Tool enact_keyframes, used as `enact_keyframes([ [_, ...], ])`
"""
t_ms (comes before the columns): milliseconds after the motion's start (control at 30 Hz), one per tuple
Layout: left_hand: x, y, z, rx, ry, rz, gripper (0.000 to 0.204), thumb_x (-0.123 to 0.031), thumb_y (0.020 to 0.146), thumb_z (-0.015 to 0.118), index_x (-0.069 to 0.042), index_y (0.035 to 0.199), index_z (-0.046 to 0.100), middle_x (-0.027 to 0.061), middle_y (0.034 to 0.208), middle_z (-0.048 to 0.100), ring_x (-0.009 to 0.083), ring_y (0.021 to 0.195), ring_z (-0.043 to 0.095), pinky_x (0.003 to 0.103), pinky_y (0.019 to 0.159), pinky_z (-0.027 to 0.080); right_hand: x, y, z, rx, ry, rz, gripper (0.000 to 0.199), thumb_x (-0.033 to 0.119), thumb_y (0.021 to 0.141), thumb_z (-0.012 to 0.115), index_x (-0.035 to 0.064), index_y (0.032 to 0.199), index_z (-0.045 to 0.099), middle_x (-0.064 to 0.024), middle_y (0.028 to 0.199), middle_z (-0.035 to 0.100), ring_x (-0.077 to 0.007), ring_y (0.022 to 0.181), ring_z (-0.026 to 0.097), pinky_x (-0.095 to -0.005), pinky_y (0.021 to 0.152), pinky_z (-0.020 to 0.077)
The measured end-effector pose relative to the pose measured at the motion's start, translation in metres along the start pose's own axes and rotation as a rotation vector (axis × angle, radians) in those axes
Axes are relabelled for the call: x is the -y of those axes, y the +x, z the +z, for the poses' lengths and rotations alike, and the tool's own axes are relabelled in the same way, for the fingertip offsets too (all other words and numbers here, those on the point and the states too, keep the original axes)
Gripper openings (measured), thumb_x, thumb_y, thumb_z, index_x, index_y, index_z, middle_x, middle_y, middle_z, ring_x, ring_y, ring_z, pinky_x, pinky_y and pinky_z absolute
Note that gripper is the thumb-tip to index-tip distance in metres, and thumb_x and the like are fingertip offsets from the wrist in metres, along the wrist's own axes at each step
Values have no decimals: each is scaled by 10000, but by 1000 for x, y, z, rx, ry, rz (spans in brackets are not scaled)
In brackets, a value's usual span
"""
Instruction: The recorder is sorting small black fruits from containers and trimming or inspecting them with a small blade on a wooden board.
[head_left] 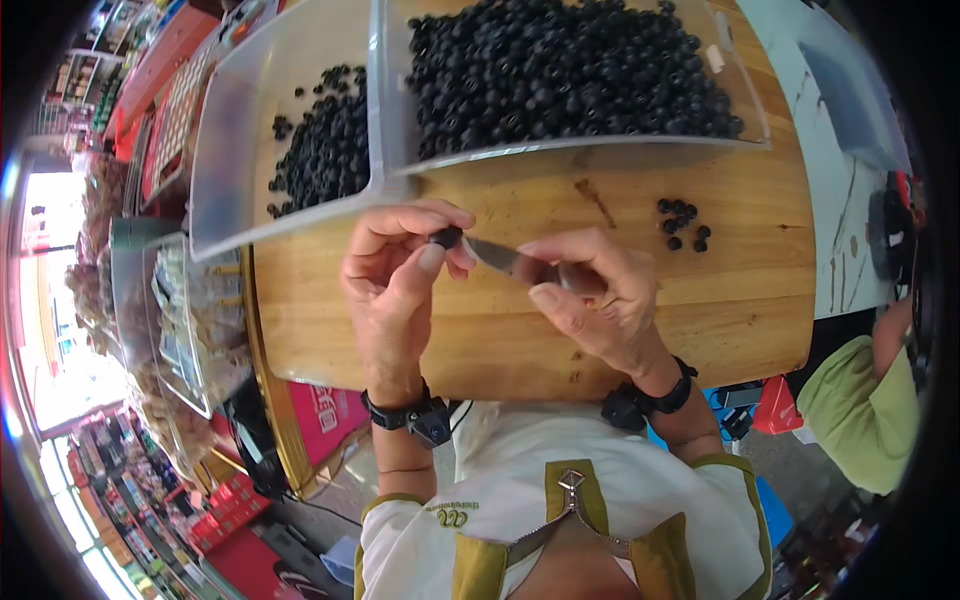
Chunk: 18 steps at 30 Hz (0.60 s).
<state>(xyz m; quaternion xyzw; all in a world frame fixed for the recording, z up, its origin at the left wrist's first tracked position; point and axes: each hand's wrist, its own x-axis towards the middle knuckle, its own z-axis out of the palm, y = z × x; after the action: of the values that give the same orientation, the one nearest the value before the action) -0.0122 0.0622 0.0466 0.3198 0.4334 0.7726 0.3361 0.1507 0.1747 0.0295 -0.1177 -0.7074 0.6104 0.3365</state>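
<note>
Under and beyond both hands, a wooden table [520,335]. Past the right hand, a big clear tub [600,144]; past the left hand and out to its left, a second clear tub [222,205]. In the tub beyond the right hand, a broad heap of small black rounds [570,75]; in the other, a smaller heap [325,145]. Above the table's near part, a right hand [605,290] closed around a knife [498,259], with the blade slanting toward the left. Opposite, a left hand [390,275] pinching with thumb and fingertips. Beyond the right hand and to its right, a loose cluster [681,221] of the same rounds. Smallest, in the left pinch, a single black round [446,237], right by the knife tip; too small to tell whether touching. Apparently mid-step: working one piece with the blade. Probably calls next for a steady left pinch and a short, careful stroke, clear of the fingertips.
</note>
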Motion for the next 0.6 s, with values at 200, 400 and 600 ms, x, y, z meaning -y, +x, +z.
enact_keyframes([
  [200,23,-42,-26,-141,-197,-54,124,-3,883,567,10,1000,603,210,1081,632,190,796,619,291,698,502,0,2,13,41,21,54,238,81,829,672,14,1053,625,-42,861,681,-6,618,460,-166,542,351],
  [400,20,-67,-29,-232,-171,-136,215,-30,918,586,29,1122,612,221,1180,615,203,923,653,299,809,551,-4,-2,24,100,-13,130,217,40,827,660,10,1040,635,-40,879,673,-25,696,540,-165,594,411],
  [600,23,-77,-30,-266,-136,-115,284,-15,899,617,32,1179,597,205,1162,626,207,921,664,306,821,561,-6,-4,27,130,16,242,225,28,832,664,9,1053,625,-42,903,677,-32,711,557,-166,630,443],
])
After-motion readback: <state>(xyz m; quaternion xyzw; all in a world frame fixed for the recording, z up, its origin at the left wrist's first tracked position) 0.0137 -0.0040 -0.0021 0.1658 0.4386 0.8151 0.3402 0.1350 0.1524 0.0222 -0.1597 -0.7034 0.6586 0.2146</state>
